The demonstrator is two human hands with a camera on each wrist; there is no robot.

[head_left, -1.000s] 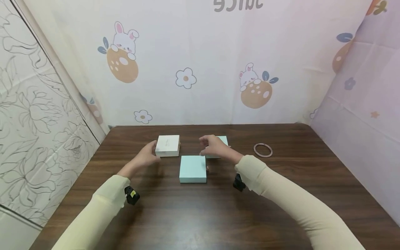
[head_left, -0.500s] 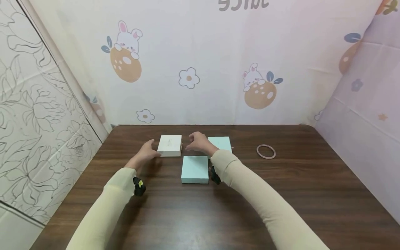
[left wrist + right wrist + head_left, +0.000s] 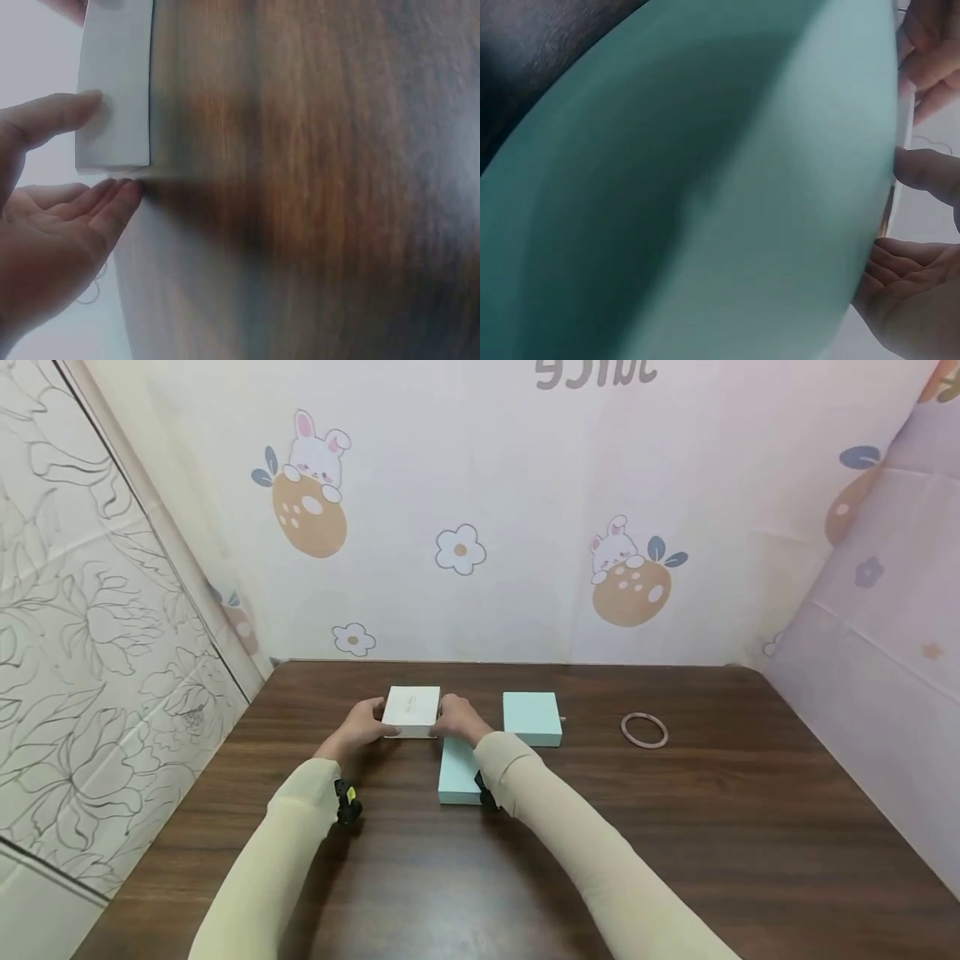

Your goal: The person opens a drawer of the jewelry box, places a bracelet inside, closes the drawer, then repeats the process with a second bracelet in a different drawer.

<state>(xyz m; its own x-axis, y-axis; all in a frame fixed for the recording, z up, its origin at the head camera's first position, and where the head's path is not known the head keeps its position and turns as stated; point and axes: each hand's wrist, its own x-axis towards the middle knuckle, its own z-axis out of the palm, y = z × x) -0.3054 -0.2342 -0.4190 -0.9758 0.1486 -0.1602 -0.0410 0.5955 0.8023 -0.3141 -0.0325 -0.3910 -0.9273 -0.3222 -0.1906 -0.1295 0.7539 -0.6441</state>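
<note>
A flat white box (image 3: 411,707) with small lettering on its lid lies on the dark wooden table, between both hands. My left hand (image 3: 362,725) grips its left end; in the left wrist view the thumb (image 3: 71,111) lies on the front face and the fingers (image 3: 112,206) are at the end. My right hand (image 3: 459,718) holds the right end, its thumb toward the front corner. A pale turquoise box (image 3: 457,781) lies under my right wrist, partly covered; it fills much of the right wrist view. The second turquoise box (image 3: 531,714) lies right of the right hand.
A pinkish ring (image 3: 644,730) lies on the table (image 3: 720,827) to the right. Behind the table hangs a curtain (image 3: 525,468) with rabbit and flower prints. A panel with line-drawn flowers (image 3: 90,610) stands along the left side.
My right hand has moved left, from the far turquoise box to the white box's right end. My left hand has closed in on the left end. The boxes keep their places.
</note>
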